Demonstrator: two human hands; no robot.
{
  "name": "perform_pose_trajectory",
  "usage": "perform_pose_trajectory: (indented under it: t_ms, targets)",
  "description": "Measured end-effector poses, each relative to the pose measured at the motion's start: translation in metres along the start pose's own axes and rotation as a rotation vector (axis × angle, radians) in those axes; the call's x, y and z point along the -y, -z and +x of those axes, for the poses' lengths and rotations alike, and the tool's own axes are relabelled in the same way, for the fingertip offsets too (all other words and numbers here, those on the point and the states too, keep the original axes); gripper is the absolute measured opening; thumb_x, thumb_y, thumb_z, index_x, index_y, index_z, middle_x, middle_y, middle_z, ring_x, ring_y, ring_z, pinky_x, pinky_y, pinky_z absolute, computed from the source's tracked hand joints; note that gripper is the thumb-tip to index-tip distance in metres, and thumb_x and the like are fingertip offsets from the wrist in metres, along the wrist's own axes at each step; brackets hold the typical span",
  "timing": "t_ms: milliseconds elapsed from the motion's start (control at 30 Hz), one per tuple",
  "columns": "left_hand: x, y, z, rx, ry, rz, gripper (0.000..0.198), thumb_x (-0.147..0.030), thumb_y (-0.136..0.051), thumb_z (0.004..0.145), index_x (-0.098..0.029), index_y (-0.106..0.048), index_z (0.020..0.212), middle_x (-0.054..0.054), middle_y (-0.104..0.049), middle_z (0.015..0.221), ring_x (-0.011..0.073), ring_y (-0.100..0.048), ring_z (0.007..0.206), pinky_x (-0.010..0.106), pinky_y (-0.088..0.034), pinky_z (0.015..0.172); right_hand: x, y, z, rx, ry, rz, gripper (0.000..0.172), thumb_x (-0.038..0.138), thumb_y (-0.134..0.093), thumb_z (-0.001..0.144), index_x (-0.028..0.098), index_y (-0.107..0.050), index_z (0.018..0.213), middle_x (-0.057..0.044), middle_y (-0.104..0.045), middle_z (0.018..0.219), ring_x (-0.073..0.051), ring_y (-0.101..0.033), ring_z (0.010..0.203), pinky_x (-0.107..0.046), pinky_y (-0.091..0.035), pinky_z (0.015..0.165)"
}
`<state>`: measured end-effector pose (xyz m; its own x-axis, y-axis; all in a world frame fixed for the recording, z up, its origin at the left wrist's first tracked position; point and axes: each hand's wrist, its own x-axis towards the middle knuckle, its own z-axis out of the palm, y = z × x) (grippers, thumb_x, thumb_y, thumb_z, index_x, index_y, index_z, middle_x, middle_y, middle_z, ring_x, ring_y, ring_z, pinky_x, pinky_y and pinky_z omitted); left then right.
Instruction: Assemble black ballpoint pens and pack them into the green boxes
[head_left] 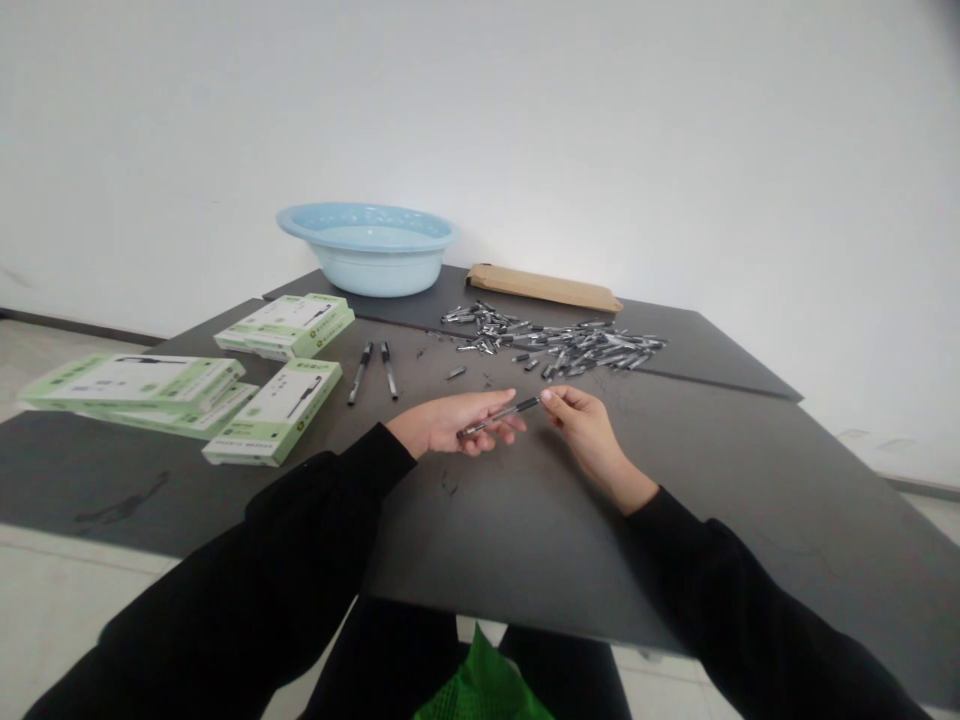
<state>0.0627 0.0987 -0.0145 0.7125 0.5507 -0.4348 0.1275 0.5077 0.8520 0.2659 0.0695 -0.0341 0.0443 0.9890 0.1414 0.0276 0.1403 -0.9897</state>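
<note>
A clear-barrelled pen (499,418) with a black grip slants over the table between my hands. It lies across the fingers of my left hand (469,420), with the thumb above it. My right hand (581,425) pinches at the pen's right end between thumb and fingertips; whether a small part sits in that pinch is too small to tell. Just beyond, a loose pile of pen parts (585,345), black and clear, is spread out. Two pens (361,373) lie side by side left of my hands, and a short cap-like piece (455,373) rests nearer the pile.
Green-and-white pen boxes stand at left: a near box (276,412), a stack (142,385) and a farther stack (289,325). A light blue basin (382,270) is at the back, beside a flat brown paper packet (544,287). The dark table (510,540) meets a white wall.
</note>
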Motion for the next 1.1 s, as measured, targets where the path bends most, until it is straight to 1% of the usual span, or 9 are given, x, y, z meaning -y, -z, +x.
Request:
perform_pose_trajectory:
  t_ms: [100,333,467,567,667,767,900,967,1100]
  targets:
    - [0.0,-0.001,-0.002,0.081,-0.051,0.035,0.042,-0.05,-0.068,0.077,-0.011,-0.067,0.094,-0.006,-0.042,0.059,0.0017,-0.021,0.04,0.018,-0.014,0.037,-0.001,0.001,0.001,0.012,0.017,0.005,0.031,0.048,-0.074,0.071,0.018,-0.065,0.069,0.004,-0.047,0.057,-0.01,-0.037,0.054,-0.025,-0.028,0.053]
    - [-0.001,-0.004,-0.001,-0.118,-0.239,0.282,0.032,-0.043,-0.065,0.077,-0.012,-0.067,0.086,-0.004,-0.045,0.055,0.003,-0.025,0.039,0.02,-0.013,0.038,-0.004,-0.001,0.002,-0.036,0.001,0.024,0.031,0.046,-0.078,0.065,0.018,-0.068,0.073,0.004,-0.051,0.056,-0.01,-0.038,0.053,-0.025,-0.029,0.053]
    - [-0.015,0.012,-0.016,-0.241,-0.277,0.486,0.029,-0.04,-0.061,0.078,-0.012,-0.069,0.083,-0.003,-0.049,0.054,0.0047,-0.031,0.04,0.02,-0.019,0.039,-0.015,-0.009,0.007,-0.053,-0.003,-0.001,0.038,0.049,-0.074,0.068,0.017,-0.069,0.088,0.001,-0.06,0.068,-0.011,-0.044,0.056,-0.026,-0.035,0.055]
    - [-0.028,0.033,-0.037,-0.415,-0.371,0.523,0.029,-0.04,-0.06,0.079,-0.013,-0.069,0.084,-0.002,-0.05,0.057,0.0054,-0.034,0.042,0.019,-0.022,0.04,-0.025,-0.019,0.018,-0.028,0.084,-0.186,0.04,0.046,-0.066,0.077,0.016,-0.068,0.102,-0.004,-0.064,0.079,-0.015,-0.052,0.064,-0.029,-0.043,0.063]
    - [-0.036,0.053,-0.056,-0.545,-0.44,0.489,0.03,-0.042,-0.06,0.08,-0.014,-0.068,0.087,-0.003,-0.048,0.057,0.0054,-0.033,0.043,0.02,-0.021,0.04,-0.033,-0.033,0.037,0.02,0.242,-0.447,0.032,0.03,-0.056,0.082,0.013,-0.067,0.107,-0.008,-0.064,0.088,-0.018,-0.056,0.071,-0.033,-0.047,0.071]
    - [-0.037,0.065,-0.064,-0.604,-0.478,0.401,0.03,-0.043,-0.061,0.079,-0.013,-0.066,0.085,-0.004,-0.046,0.057,0.0051,-0.032,0.043,0.02,-0.021,0.041,-0.036,-0.052,0.057,0.098,0.455,-0.655,0.039,0.015,-0.048,0.081,0.014,-0.064,0.117,-0.012,-0.06,0.103,-0.021,-0.058,0.086,-0.036,-0.047,0.082]
    - [-0.034,0.068,-0.063,-0.638,-0.479,0.371,0.03,-0.042,-0.062,0.078,-0.013,-0.066,0.083,-0.003,-0.046,0.057,0.0057,-0.034,0.044,0.019,-0.024,0.041,-0.034,-0.083,0.075,0.214,0.694,-0.907,0.046,0.011,-0.048,0.082,0.015,-0.06,0.127,-0.015,-0.055,0.119,-0.027,-0.049,0.11,-0.039,-0.04,0.098]
    - [-0.033,0.068,-0.062,-0.623,-0.465,0.392,0.03,-0.042,-0.061,0.078,-0.013,-0.066,0.083,-0.003,-0.047,0.057,0.006,-0.035,0.044,0.019,-0.024,0.041,-0.034,-0.096,0.081,0.253,0.713,-0.982,0.041,0.013,-0.051,0.084,0.016,-0.063,0.123,-0.014,-0.055,0.122,-0.027,-0.048,0.11,-0.041,-0.038,0.098]
    - [-0.033,0.065,-0.061,-0.607,-0.425,0.434,0.033,-0.045,-0.06,0.078,-0.014,-0.067,0.084,-0.003,-0.047,0.056,0.006,-0.035,0.043,0.019,-0.023,0.041,-0.039,-0.104,0.088,0.263,0.601,-1.014,0.023,0.016,-0.053,0.087,0.018,-0.073,0.099,-0.012,-0.061,0.11,-0.027,-0.051,0.103,-0.041,-0.039,0.092]
